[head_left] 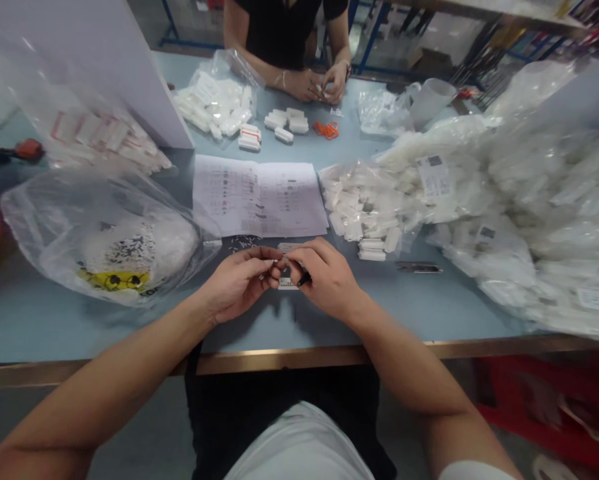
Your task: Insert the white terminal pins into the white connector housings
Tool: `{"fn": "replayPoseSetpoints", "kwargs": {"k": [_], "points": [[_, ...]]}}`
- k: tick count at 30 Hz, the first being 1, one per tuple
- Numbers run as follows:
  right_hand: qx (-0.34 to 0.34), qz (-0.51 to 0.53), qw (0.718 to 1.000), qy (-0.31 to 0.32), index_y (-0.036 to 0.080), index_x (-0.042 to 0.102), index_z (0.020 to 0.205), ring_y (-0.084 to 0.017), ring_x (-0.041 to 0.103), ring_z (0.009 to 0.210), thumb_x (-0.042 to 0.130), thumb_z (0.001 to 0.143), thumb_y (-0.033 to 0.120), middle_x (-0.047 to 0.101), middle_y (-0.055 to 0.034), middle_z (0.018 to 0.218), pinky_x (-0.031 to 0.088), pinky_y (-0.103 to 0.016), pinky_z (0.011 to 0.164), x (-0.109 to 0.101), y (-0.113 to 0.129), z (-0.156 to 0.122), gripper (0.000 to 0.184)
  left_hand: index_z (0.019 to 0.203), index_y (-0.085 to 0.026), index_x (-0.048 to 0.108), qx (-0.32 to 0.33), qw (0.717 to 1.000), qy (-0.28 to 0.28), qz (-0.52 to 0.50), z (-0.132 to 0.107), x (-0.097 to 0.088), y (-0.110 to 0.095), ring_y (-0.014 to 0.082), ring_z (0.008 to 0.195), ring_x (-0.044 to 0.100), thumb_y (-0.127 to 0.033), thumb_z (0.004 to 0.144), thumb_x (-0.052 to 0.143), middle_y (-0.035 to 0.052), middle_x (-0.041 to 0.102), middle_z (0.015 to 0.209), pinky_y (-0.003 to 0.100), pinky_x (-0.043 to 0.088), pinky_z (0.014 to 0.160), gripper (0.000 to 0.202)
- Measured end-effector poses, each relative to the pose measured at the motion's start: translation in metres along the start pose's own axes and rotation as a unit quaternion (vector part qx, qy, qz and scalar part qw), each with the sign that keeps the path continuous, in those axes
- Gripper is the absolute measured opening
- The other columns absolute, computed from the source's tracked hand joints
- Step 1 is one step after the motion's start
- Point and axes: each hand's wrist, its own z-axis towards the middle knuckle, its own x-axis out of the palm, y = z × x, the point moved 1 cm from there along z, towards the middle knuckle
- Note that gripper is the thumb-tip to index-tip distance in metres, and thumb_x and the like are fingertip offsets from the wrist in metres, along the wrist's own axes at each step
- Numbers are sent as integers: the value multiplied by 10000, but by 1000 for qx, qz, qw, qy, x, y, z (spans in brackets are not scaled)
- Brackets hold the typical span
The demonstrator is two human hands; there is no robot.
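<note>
The worktop is blue-grey, the paper white with dark print, the bag label yellow and black, the heaped pieces orange, the held tool black.

My left hand and my right hand are close together near the frame's centre, fingers bent, forearms slanting from below.

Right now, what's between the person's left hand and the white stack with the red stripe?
In the head view, tiny white pieces, then printed paper, lie between the left hand and the stack.
</note>
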Motion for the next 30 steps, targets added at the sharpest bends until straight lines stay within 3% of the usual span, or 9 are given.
{"fn": "replayPoseSetpoints", "kwargs": {"k": [13,25,30], "points": [[10,16,1000,13,208,682,1028,-166,597,854,588,884,111,682,-52,947,527,-290,764,-1,-1,-2,197,865,-117,697,4,998,15,59,-2,2,-1,57,575,578,-161,820,751,12,664,760,143,482,489,83],[-57,-2,998,39,161,662,975,-179,567,794,526,944,130,685,-79,902,508,-324,763,-6,3,3,142,787,-120,707,6,993,28,112,-2,2,2,50,547,488,-320,790,800,25,641,714,156,365,454,221],[-44,15,995,84,164,634,967,-182,559,829,504,932,102,642,-66,865,491,-310,758,-19,-6,5,149,887,-145,717,14,995,-13,97,1,-4,-1,46,527,474,-314,769,816,42,695,796,160,342,440,228]]}}
